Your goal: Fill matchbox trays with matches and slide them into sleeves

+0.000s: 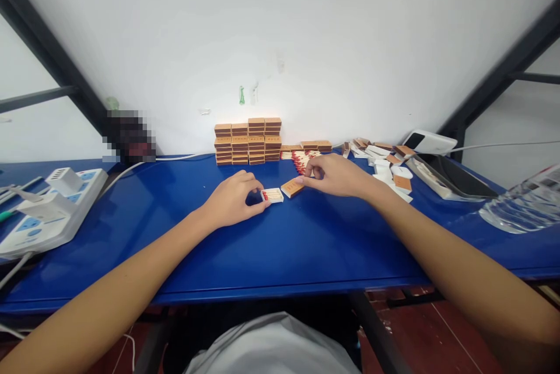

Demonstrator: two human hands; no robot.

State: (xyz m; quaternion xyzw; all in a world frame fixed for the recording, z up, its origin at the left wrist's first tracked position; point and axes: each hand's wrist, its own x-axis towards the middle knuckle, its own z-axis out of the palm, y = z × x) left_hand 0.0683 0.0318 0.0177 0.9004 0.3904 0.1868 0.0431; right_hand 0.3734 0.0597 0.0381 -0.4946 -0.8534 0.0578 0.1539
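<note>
My left hand [231, 199] rests on the blue table [280, 245], its fingertips pinching a small open matchbox tray [272, 194] with matches inside. My right hand [335, 175] lies just to the right, fingers curled. Its thumb and fingers touch an orange matchbox sleeve [291, 188] and the loose pile of red-tipped matches [303, 160] behind it. Whether it holds matches I cannot make out.
A stack of orange matchboxes [247, 140] stands against the white wall. Empty white trays and sleeves [385, 161] lie at the right, beside a phone [455, 175], a power bank [429, 142] and a clear plastic bag [520, 208]. A power strip [48, 210] sits at the left.
</note>
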